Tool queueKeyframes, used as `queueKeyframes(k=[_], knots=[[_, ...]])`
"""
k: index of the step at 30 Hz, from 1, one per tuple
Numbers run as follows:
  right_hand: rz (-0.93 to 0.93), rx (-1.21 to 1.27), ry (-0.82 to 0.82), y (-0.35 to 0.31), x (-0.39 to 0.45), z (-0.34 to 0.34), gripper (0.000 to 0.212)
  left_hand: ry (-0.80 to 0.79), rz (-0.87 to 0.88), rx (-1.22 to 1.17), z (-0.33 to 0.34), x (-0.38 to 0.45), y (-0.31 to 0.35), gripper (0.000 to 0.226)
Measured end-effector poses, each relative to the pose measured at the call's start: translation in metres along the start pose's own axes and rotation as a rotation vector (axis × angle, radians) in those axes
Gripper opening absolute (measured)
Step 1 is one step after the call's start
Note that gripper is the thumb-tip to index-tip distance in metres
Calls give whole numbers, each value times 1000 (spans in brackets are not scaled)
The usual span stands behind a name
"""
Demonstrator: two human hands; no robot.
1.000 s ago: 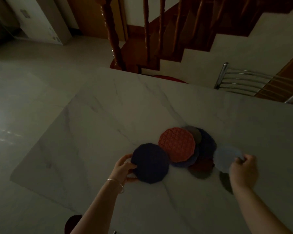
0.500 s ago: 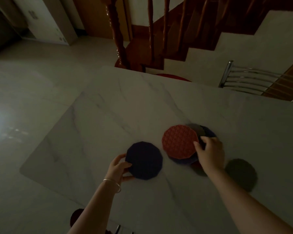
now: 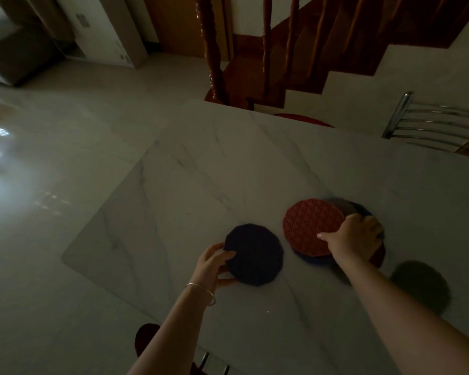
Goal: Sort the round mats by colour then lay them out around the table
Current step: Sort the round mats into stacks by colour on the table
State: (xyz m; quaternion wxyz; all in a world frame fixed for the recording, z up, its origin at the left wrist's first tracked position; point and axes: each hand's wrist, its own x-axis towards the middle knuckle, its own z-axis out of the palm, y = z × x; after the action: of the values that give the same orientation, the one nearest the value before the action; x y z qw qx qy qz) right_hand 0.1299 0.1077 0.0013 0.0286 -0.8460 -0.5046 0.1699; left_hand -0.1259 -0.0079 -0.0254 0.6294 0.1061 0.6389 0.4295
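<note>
Round textured mats on the white marble tabletop point(image 3: 255, 163): a dark navy mat point(image 3: 255, 254) lying alone, gripped at its near-left edge by the left hand point(image 3: 211, 266). Just right, an orange-red mat point(image 3: 307, 226) topping an overlapped pile point(image 3: 336, 204), right hand point(image 3: 354, 239) curled over the pile's right side, thumb on the orange-red mat. Apart at right, a dark green mat point(image 3: 420, 286).

Bare table point(image 3: 201, 185) beyond mats point(image 3: 312, 226)
</note>
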Motion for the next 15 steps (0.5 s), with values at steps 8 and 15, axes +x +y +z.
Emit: queueKeyframes(k=[8, 15], knots=[[-40, 45, 1, -2, -2, 4, 94, 4, -17, -35, -1, 3, -7, 29], [-180, 198, 48, 0, -5, -1, 68, 4, -23, -54, 2, 2, -5, 24]])
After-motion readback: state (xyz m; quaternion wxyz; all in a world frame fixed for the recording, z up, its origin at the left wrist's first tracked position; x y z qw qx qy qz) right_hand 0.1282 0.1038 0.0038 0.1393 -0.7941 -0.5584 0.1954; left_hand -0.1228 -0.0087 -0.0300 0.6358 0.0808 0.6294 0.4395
